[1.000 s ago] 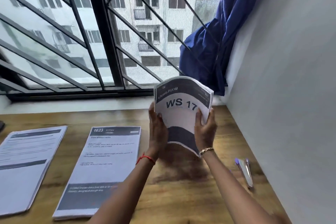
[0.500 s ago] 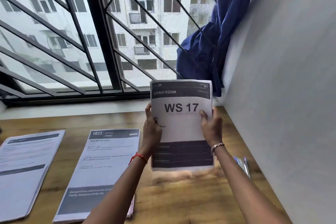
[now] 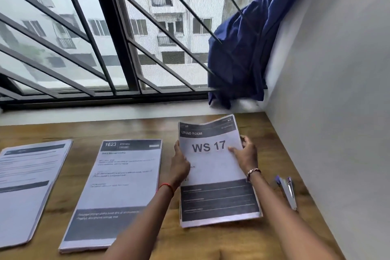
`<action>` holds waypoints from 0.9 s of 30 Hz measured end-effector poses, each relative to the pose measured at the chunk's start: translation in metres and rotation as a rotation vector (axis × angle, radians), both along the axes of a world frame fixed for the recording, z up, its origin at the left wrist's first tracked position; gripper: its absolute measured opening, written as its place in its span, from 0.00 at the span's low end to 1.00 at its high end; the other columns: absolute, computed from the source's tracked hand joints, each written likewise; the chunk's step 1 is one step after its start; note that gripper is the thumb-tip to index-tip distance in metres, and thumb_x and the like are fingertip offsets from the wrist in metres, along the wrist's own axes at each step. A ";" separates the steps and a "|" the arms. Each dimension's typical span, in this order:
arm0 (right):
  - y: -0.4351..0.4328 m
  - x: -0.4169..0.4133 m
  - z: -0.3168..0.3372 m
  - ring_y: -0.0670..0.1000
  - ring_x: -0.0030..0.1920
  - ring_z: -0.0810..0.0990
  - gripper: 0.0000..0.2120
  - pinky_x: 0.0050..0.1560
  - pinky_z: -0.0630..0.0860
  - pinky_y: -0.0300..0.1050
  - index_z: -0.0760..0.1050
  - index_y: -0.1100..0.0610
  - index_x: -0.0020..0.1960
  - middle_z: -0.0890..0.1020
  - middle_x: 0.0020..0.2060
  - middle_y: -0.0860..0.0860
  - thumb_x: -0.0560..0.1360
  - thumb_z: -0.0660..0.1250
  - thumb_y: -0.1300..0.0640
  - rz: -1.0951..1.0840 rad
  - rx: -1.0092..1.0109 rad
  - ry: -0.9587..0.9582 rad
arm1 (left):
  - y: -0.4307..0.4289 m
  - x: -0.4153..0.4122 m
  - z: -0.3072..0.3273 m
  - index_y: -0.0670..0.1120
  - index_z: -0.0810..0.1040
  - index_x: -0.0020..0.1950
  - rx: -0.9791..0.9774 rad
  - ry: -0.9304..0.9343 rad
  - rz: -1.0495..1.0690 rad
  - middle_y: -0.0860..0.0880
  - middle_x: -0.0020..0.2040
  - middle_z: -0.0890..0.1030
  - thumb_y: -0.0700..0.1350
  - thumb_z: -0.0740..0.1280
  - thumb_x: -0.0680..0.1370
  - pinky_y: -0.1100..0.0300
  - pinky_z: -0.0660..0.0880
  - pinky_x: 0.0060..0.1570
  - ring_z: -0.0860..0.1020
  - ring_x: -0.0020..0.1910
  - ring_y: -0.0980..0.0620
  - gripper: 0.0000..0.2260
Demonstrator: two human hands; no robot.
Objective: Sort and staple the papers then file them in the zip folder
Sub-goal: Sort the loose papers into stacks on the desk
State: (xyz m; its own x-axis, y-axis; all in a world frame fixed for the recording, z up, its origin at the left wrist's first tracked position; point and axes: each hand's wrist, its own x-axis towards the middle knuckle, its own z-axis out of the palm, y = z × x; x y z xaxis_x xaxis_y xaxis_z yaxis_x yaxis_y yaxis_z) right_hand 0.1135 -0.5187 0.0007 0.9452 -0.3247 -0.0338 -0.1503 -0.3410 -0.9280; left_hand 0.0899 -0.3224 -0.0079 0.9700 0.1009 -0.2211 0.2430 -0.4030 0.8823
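Hands (image 3: pixel 182 164) (image 3: pixel 247 155) gripping WS 17 papers (image 3: pixel 211 172), stapler (image 3: pixel 288 192) nearby

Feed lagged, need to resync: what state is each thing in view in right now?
WS 17 stack: gripped at both side edges, lower end on the desk, top edge curled up.
Left hand: holds its left edge.
Right hand: pinches its right edge.
1623 stack: flat on desk, untouched.
Leftmost stack: flat, partly out of frame.
Stapler: lying on desk, untouched.
Curtain: bunched up at right.
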 end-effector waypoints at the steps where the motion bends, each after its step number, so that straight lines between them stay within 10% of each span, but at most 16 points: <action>1: 0.000 0.000 -0.004 0.49 0.47 0.77 0.23 0.47 0.73 0.39 0.71 0.66 0.61 0.81 0.53 0.61 0.67 0.71 0.70 0.003 -0.022 0.017 | 0.000 0.000 -0.003 0.43 0.53 0.74 0.014 0.008 -0.008 0.46 0.56 0.74 0.29 0.53 0.76 0.58 0.71 0.52 0.73 0.52 0.47 0.27; 9: -0.007 0.004 -0.026 0.56 0.47 0.79 0.11 0.46 0.73 0.45 0.77 0.63 0.52 0.82 0.49 0.59 0.70 0.68 0.62 0.003 -0.230 0.101 | 0.011 0.010 -0.027 0.38 0.66 0.66 0.498 0.129 -0.036 0.38 0.63 0.68 0.39 0.61 0.73 0.51 0.64 0.62 0.66 0.63 0.39 0.21; 17: -0.007 0.033 -0.030 0.54 0.40 0.68 0.19 0.37 0.54 0.40 0.64 0.55 0.27 0.71 0.34 0.60 0.74 0.63 0.66 0.007 -0.334 0.053 | 0.019 0.036 -0.030 0.38 0.75 0.51 0.275 -0.001 0.071 0.39 0.52 0.76 0.37 0.60 0.75 0.50 0.72 0.55 0.74 0.53 0.40 0.07; 27: 0.000 0.046 -0.036 0.65 0.45 0.76 0.11 0.43 0.63 0.45 0.75 0.77 0.39 0.77 0.44 0.69 0.75 0.58 0.71 -0.027 -0.407 0.087 | 0.020 0.045 -0.032 0.38 0.71 0.32 0.251 -0.076 0.159 0.43 0.37 0.72 0.32 0.61 0.75 0.64 0.58 0.34 0.69 0.39 0.49 0.11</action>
